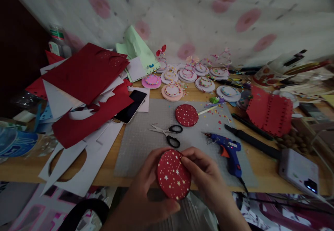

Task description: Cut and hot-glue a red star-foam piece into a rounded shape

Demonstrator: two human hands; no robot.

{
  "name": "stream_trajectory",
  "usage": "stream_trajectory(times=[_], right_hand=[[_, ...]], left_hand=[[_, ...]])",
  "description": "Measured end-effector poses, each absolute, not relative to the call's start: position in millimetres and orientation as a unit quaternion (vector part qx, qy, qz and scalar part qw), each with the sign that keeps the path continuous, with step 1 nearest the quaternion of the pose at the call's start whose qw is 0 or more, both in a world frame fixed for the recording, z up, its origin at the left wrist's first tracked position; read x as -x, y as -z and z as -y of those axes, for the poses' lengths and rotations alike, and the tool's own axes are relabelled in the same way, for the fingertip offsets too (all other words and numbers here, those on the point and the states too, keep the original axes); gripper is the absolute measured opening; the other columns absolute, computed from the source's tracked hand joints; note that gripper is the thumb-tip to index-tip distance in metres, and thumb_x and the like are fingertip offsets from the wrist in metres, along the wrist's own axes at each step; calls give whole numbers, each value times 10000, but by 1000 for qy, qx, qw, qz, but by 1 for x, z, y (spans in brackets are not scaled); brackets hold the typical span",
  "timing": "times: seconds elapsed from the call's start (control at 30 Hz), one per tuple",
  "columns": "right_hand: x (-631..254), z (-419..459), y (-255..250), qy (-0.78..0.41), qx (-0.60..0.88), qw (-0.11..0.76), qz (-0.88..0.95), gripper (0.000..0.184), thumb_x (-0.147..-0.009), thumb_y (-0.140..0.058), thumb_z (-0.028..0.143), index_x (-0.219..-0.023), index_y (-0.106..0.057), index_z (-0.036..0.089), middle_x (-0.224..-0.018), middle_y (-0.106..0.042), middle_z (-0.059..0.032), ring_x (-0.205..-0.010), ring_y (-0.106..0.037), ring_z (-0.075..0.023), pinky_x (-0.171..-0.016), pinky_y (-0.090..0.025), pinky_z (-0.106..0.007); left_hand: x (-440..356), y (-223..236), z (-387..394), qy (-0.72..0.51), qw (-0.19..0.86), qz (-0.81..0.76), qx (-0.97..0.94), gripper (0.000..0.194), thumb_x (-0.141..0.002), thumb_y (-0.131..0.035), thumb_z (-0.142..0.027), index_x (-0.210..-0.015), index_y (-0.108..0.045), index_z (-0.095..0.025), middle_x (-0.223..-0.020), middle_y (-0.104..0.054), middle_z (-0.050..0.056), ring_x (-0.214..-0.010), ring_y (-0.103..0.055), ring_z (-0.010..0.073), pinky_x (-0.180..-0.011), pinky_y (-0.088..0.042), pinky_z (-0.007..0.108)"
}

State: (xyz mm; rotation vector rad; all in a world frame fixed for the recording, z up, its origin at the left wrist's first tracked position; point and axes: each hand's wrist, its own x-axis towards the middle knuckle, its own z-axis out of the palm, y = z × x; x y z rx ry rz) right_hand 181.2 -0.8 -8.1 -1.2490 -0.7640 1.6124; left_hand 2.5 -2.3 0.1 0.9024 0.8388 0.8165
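Between my two hands is a red paper disc (174, 174) printed with white and gold stars, held over the table's front edge. My left hand (146, 189) curls round its left side, the thumb at the bottom edge. With thumb and bent fingers, my right hand (202, 170) pinches the disc's upper right edge. A second red starry disc (186, 115), with a pale stick at its right, lies on the grey mat (138, 154). Scissors (167, 130) with black handles lie spread on the mat, and a blue glue gun (229, 151) rests right of them.
Red paper sheets (86, 74) and white cut-offs (96, 158) pile up at the left, beside a phone (132, 105). Several small beaded paper discs (187, 73) stand at the back. A power bank (299, 172) and a red punched paper piece (271, 111) lie at the right.
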Motion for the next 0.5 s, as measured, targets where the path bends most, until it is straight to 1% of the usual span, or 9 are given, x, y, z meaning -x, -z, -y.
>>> stream_trajectory(times=[0.03, 0.1, 0.17, 0.23, 0.3, 0.33, 0.37, 0.43, 0.5], right_hand=[[-180, 1, 9, -676, 495, 464, 289, 217, -808, -740, 411, -849, -685, 205, -748, -638, 14, -632, -532, -80, -557, -407, -168], [-177, 3, 9, -708, 474, 458, 253, 238, -786, -757, 422, -831, -674, 204, -732, -616, 21, -607, -511, -78, -532, -394, -171], [-173, 4, 9, -719, 467, 457, 238, 259, -775, -759, 436, -833, -661, 204, -748, -612, 18, -609, -513, -84, -533, -402, -179], [-172, 5, 11, -707, 477, 457, 253, 278, -798, -724, 465, -864, -650, 205, -773, -612, 6, -625, -529, -97, -543, -420, -194], [-180, 3, 14, -649, 519, 464, 306, 313, -841, -653, 504, -932, -633, 205, -790, -609, -11, -639, -547, -120, -563, -447, -227], [-188, 3, 18, -591, 559, 470, 343, 334, -854, -622, 518, -964, -620, 203, -794, -605, -19, -646, -551, -135, -579, -459, -250], [-199, 2, 23, -504, 608, 481, 381, 356, -857, -600, 530, -990, -603, 201, -798, -599, -27, -649, -550, -149, -593, -468, -276], [-227, 2, 34, -270, 721, 476, 425, 369, -822, -621, 530, -968, -565, 195, -817, -577, -40, -683, -538, -178, -653, -469, -331], [-256, 5, 47, -80, 798, 408, 437, 455, -784, -622, 573, -992, -535, 177, -851, -545, -64, -718, -526, -219, -696, -457, -401]], left_hand=[[-2, 4, 3, -375, 739, -367, -423, 902, -580, -890, -291, -1369, -458, -355, -1437, -486, 40, -1313, -479, 291, -1088, -394, 363], [-1, 11, 2, -389, 733, -350, -433, 987, -508, -929, -368, -1376, -460, -343, -1468, -449, 57, -1335, -447, 321, -1104, -368, 379], [-2, 15, 0, -400, 730, -342, -436, 980, -462, -945, -409, -1337, -511, -324, -1438, -481, 71, -1322, -457, 340, -1098, -369, 390], [-4, 15, -3, -406, 734, -333, -432, 963, -422, -960, -392, -1291, -553, -310, -1371, -543, 80, -1290, -491, 351, -1084, -385, 403], [-4, 13, -4, -410, 741, -339, -410, 946, -414, -960, -383, -1270, -566, -299, -1321, -582, 88, -1238, -538, 352, -1057, -414, 416], [-4, 13, -5, -411, 744, -347, -397, 936, -422, -953, -387, -1268, -565, -291, -1312, -589, 95, -1212, -559, 351, -1040, -431, 420], [-3, 13, -5, -412, 745, -356, -385, 925, -434, -944, -394, -1269, -563, -280, -1311, -591, 105, -1194, -572, 352, -1024, -446, 422], [0, 16, -6, -421, 737, -368, -380, 897, -461, -921, -387, -1273, -561, -260, -1313, -594, 121, -1180, -584, 357, -1000, -469, 421], [2, 21, -7, -442, 727, -360, -382, 863, -490, -892, -368, -1277, -559, -248, -1291, -613, 132, -1166, -598, 365, -962, -501, 423]])
